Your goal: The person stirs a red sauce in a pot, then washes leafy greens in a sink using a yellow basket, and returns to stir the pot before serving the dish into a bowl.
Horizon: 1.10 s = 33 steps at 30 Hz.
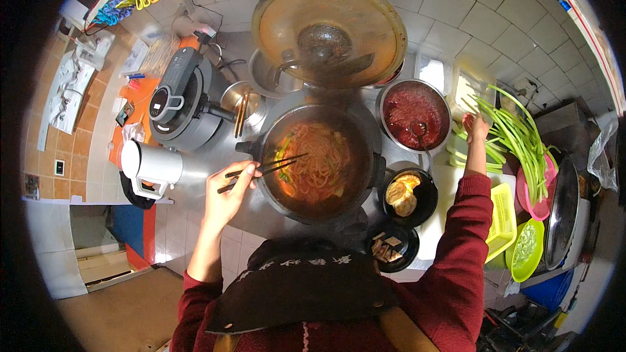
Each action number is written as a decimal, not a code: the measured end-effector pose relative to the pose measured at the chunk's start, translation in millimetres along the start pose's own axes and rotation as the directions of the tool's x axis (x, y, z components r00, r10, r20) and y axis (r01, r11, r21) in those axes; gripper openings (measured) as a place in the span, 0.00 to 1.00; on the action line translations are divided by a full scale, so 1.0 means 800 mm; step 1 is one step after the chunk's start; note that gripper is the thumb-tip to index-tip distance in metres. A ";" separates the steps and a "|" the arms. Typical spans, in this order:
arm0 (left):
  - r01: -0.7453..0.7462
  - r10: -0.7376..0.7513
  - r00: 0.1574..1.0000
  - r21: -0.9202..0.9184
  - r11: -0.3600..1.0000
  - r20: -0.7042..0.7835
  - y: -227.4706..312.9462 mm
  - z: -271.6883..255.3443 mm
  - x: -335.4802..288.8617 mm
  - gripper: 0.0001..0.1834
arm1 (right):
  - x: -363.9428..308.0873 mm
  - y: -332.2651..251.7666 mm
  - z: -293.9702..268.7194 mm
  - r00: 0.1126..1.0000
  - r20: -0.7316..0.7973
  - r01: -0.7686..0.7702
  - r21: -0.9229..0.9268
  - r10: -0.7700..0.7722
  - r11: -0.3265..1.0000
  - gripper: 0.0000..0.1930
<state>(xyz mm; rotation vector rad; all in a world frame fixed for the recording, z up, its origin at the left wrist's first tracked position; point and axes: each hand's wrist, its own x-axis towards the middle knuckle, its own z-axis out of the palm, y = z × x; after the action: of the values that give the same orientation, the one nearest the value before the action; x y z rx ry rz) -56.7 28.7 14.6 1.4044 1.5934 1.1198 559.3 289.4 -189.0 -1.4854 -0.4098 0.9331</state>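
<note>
My left hand (231, 186) is closed round a pair of dark chopsticks (277, 164), whose tips reach over the pot (266, 186). Noodles (319, 160) lie in reddish broth in it, with green vegetable pieces at the left side. Out to the right, my right hand (478, 129) has its fingers curled beside long green stalks (515, 137). Something small and reddish shows at its fingertips, too small to name. Nearest to that hand stands a metal bowl of dark red sauce (407, 107), with a ladle (420, 132) dipped in it.
A large lid (280, 19) stands tilted behind the pot. Fried eggs (402, 197) lie in a black bowl, near a smaller black dish (409, 254). Yellow (501, 215) and lime (527, 251) baskets are at right; a white kettle (153, 163) and grey cooker (189, 111) at left.
</note>
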 end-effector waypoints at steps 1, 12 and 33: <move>0.004 -0.004 1.000 0.010 1.000 0.007 0.000 -0.001 -0.001 0.10 | 0.006 0.003 -0.004 1.000 -0.005 -0.007 0.011 0.007 1.000 0.16; -0.147 0.069 0.887 -0.136 0.980 -0.457 -0.043 -0.073 0.028 0.17 | -0.141 -0.031 -0.018 0.996 -0.065 0.043 -0.288 -0.065 0.957 0.10; -0.462 0.486 0.870 0.479 0.746 0.081 -0.125 -0.074 0.081 0.18 | -0.333 -0.211 0.284 0.726 0.666 0.282 -0.061 -0.172 0.957 0.39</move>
<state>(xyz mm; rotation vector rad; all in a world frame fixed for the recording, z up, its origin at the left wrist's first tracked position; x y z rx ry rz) -156.8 81.9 -55.5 2.2365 1.6693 1.0695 274.5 271.1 74.4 -1.1641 -1.1872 1.2304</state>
